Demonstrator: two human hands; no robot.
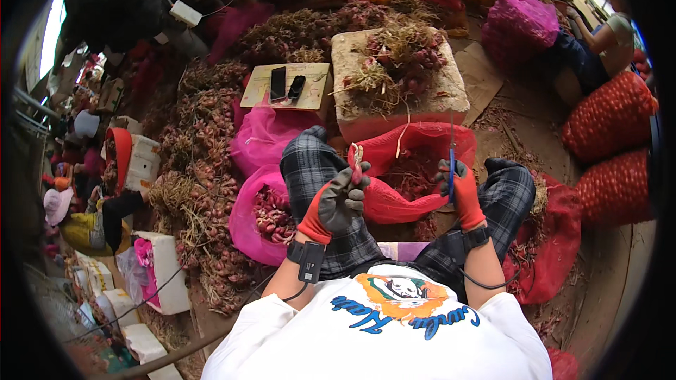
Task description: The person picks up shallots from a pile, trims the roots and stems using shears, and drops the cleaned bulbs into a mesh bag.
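Observation:
My left hand (339,203), in a grey and red work glove, is closed round a small shallot (357,162) with a pale dry stem. My right hand (462,193), gloved the same way, grips blue-handled scissors (451,166) whose thin blades point away from me. Between my knees an open red mesh bag (377,199) holds shallots and loose trimmings. By my left knee, a pink mesh bag (243,229) contains loose shallots (273,214). Beyond the red bag, bunches of shallots with dry stalks (408,63) lie on a foam block (352,109).
A phone (278,83) and a small black device (297,87) rest on a box (313,77). Heaped shallots (208,141) stretch along my left. Full red sacks (609,116) are stacked at right, near another person (598,42). A white foam box (169,274) stands at left.

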